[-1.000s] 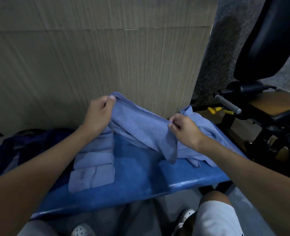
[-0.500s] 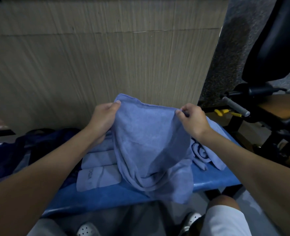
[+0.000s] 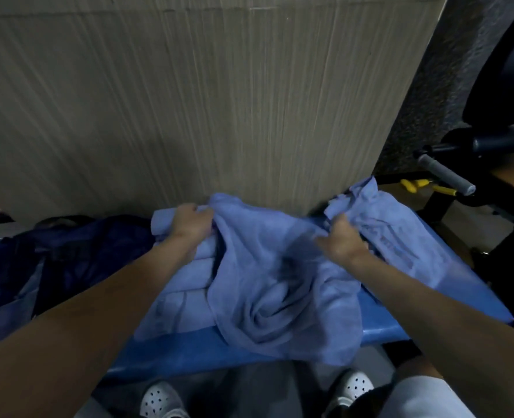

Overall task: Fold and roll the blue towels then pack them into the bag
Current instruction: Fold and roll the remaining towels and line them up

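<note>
Left hand [image 3: 189,224] is curled tight around the upper left corner of the loose towel [image 3: 279,297], pinching the cloth near the back edge of the blue bench [image 3: 174,351]. Off to that hand's left, by the left end of the bench, slumps the dark blue bag [image 3: 68,251]. Directly under the left wrist and forearm sit the folded towels [image 3: 183,291], lined up in a row that runs from the back edge toward the front edge, touching one another.

From the left hand's grip the loose towel stretches rightward across the middle of the bench. It sags between the two hands, its left side overlaps the folded towels, and its lower part bunches in twisted folds and hangs over the front edge.

Right hand [image 3: 341,242] clutches the towel's upper right corner, fingers closed into the fabric. Just beside and behind that hand, a crumpled towel [image 3: 400,236] with dark printing lies spread toward the right end of the bench, one tip standing up against the wall [image 3: 189,101].

Beyond the right end stands a black exercise machine [image 3: 491,146] with a grey handle [image 3: 444,173]. Below the front edge show two white perforated shoes [image 3: 159,399].
</note>
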